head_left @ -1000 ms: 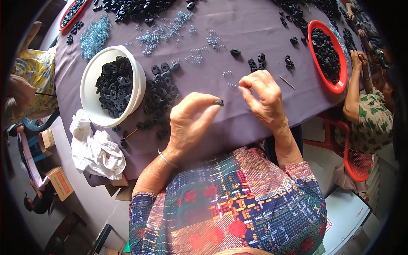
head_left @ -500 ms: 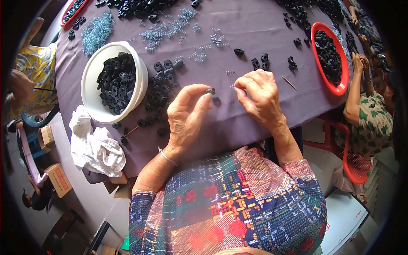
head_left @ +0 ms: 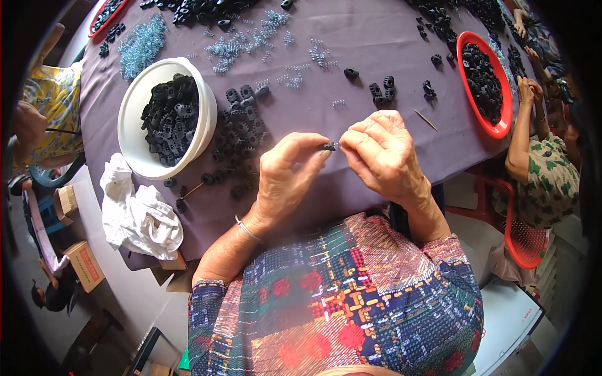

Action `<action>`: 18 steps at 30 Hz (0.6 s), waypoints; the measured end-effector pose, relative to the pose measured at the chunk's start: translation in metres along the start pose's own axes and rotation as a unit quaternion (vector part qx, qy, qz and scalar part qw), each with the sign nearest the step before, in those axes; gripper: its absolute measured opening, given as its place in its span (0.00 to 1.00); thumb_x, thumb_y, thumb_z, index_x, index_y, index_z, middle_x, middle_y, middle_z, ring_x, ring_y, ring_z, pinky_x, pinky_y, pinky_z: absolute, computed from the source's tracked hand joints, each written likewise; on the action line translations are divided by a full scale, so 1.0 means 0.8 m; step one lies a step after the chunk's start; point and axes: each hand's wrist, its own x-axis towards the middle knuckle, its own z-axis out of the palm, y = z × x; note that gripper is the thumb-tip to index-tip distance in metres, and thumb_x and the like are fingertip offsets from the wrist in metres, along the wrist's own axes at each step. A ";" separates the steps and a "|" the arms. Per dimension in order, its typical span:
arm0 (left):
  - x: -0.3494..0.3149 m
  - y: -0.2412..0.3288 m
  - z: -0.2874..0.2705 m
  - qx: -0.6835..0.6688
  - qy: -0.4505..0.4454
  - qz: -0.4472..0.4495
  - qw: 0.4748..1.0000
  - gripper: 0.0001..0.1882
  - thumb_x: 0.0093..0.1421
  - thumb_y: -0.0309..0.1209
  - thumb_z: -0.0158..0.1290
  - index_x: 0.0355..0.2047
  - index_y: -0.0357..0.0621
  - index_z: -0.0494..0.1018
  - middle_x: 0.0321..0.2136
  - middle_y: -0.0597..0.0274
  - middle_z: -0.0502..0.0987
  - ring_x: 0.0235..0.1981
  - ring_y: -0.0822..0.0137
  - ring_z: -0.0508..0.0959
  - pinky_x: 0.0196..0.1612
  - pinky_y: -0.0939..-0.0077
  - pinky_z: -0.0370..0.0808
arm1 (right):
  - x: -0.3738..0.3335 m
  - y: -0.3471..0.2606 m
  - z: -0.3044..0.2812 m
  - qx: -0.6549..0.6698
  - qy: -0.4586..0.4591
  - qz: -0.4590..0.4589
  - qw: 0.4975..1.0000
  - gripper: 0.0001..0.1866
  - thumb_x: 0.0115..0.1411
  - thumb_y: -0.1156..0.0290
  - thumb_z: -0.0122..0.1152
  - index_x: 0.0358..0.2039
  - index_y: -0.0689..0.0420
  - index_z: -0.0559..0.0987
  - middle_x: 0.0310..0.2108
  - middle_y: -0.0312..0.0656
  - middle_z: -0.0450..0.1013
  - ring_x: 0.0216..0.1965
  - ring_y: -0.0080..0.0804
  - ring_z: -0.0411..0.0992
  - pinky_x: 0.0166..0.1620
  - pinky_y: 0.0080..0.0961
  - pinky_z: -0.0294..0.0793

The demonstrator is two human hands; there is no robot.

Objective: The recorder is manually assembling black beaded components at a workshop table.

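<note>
Tablecloth (head_left: 301, 88), purple-grey: spreading across the upper half of the frame. Left hand (head_left: 282, 178), bare, at centre: pinching one small black plastic piece (head_left: 328, 146) between thumb and forefinger; a pale bracelet (head_left: 248, 230) is circling the wrist. Right hand (head_left: 385, 150), bare, just right of centre: bunching its fingers and pinching a tiny coil spring (head_left: 337, 145) — the spring is meeting the black piece's right end, though how far it is seated cannot be told.

Loose coil spring (head_left: 338, 103), single: lying above the two hands. Spring heap (head_left: 142, 47), bluish: piling up at upper left. Scattered springs (head_left: 248, 41): lying about the upper centre.

White bowl (head_left: 204, 122), left of centre: holding a mound of black plastic parts (head_left: 169, 116). Group of similar parts (head_left: 243, 128): resting between the bowl and the left hand. Red basket (head_left: 506, 128), upper right: holding more black parts. Wooden stick (head_left: 426, 120), thin, pointed: lying between the basket and the right hand. White cloth (head_left: 141, 219), crumpled: sitting below the bowl, at the table edge.

Co-worker's hands (head_left: 530, 91), far right: coming together beside the basket — their contents cannot be told.
</note>
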 end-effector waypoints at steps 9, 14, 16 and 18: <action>-0.001 0.008 -0.001 -0.031 -0.022 -0.061 0.997 0.10 0.55 0.20 0.57 0.39 0.36 0.74 0.31 0.60 0.78 0.30 0.73 0.78 0.34 0.79 0.76 | -0.002 -0.009 -0.005 0.005 -0.044 0.012 0.999 0.11 0.43 0.81 0.64 0.30 0.61 0.75 0.28 0.41 0.72 0.29 0.36 0.70 0.36 0.33 0.68; 0.004 0.015 -0.011 -0.265 -0.079 -0.178 0.944 0.09 0.59 0.24 0.54 0.40 0.36 0.74 0.32 0.60 0.79 0.29 0.75 0.76 0.32 0.81 0.74 | -0.008 -0.008 -0.005 0.160 0.042 0.083 0.983 0.16 0.42 0.88 0.62 0.34 0.62 0.77 0.32 0.43 0.73 0.32 0.35 0.72 0.34 0.29 0.72; 0.004 0.017 -0.011 -0.293 -0.083 -0.189 0.933 0.09 0.60 0.25 0.54 0.40 0.36 0.74 0.32 0.60 0.79 0.28 0.76 0.76 0.32 0.82 0.73 | -0.010 -0.009 -0.003 0.138 0.066 0.083 0.985 0.16 0.42 0.88 0.62 0.34 0.62 0.77 0.32 0.43 0.73 0.32 0.35 0.72 0.35 0.28 0.73; 0.002 0.023 -0.010 -0.309 -0.090 -0.208 0.923 0.08 0.59 0.24 0.53 0.39 0.36 0.74 0.31 0.61 0.78 0.28 0.76 0.75 0.33 0.82 0.73 | -0.013 -0.010 -0.002 0.136 0.059 0.046 0.988 0.15 0.43 0.87 0.62 0.34 0.62 0.78 0.33 0.45 0.73 0.32 0.36 0.72 0.35 0.27 0.72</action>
